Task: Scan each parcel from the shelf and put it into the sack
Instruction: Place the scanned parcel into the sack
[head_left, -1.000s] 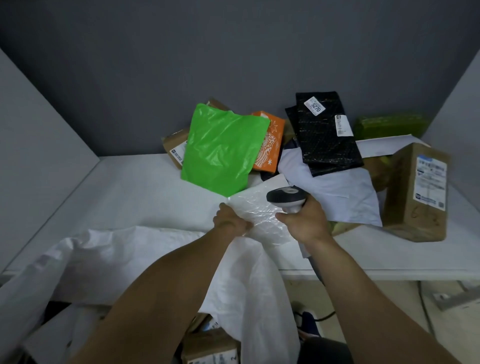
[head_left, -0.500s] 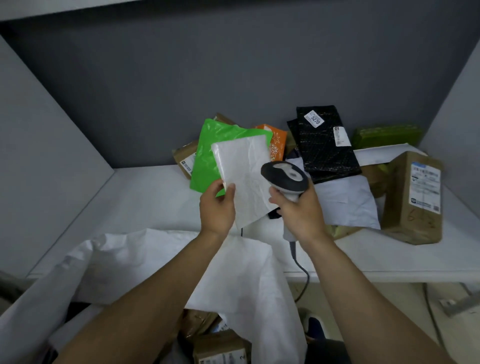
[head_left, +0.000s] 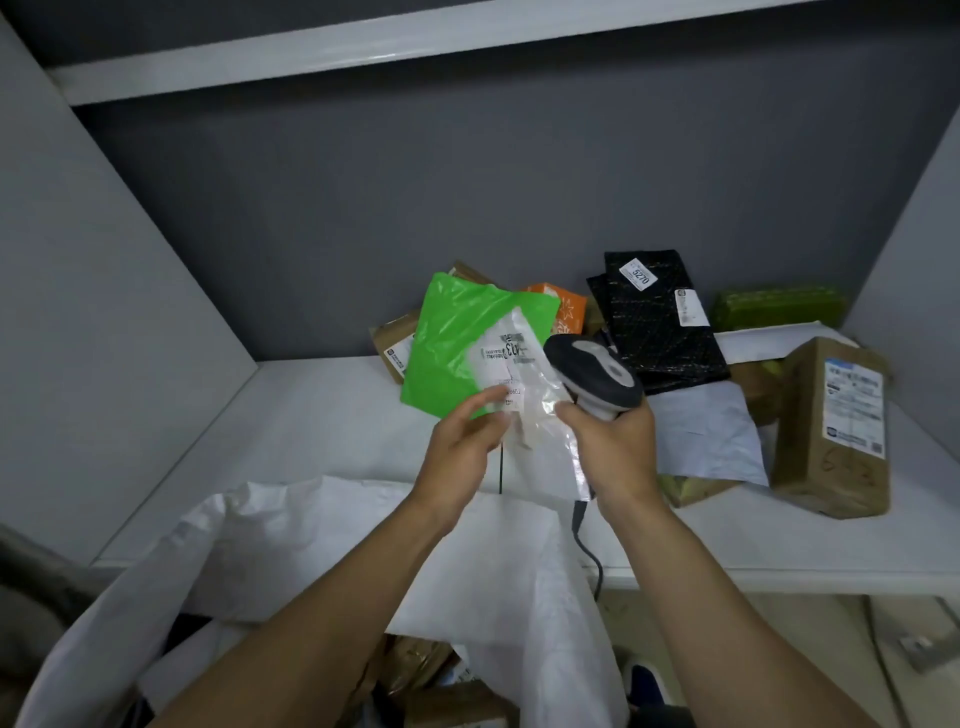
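1. Left hand (head_left: 462, 441): in front of the green parcel (head_left: 452, 338), fingers and thumb pinching the lower edge of the white parcel (head_left: 540, 415). Grip closed on it.
2. White parcel: thin crinkled plastic mailer held up off the shelf (head_left: 311, 415), overlapping the green parcel's right half. Printed label (head_left: 501, 358) faces the camera; the text is too blurred to read.
3. Right hand (head_left: 613, 447): just right of the green parcel, fingers wrapped tight round the scanner (head_left: 592, 376) handle.
4. Scanner: dark head with a grey top, just beside the white parcel's right edge, level with the label. Cable (head_left: 592, 561) hangs down from the handle past the shelf edge.
5. Green parcel: leaning at the back of the shelf, partly covering a brown box (head_left: 392, 340) behind it on the left.
6. Orange parcel (head_left: 566, 309): just right of the green parcel, behind the scanner.
7. Black parcel (head_left: 660, 322): further right of the green parcel, white sticker reading 5270, lying on a flat white mailer (head_left: 701, 426).
8. Taped brown parcel (head_left: 831, 431): far right of the green parcel, standing up, label facing out.
9. Dark green package (head_left: 779, 309): far right, against the back wall.
10. Sack (head_left: 291, 540): white woven, mouth open, draped over the shelf edge below the green parcel, under both forearms. Cardboard boxes (head_left: 452, 701) show inside.
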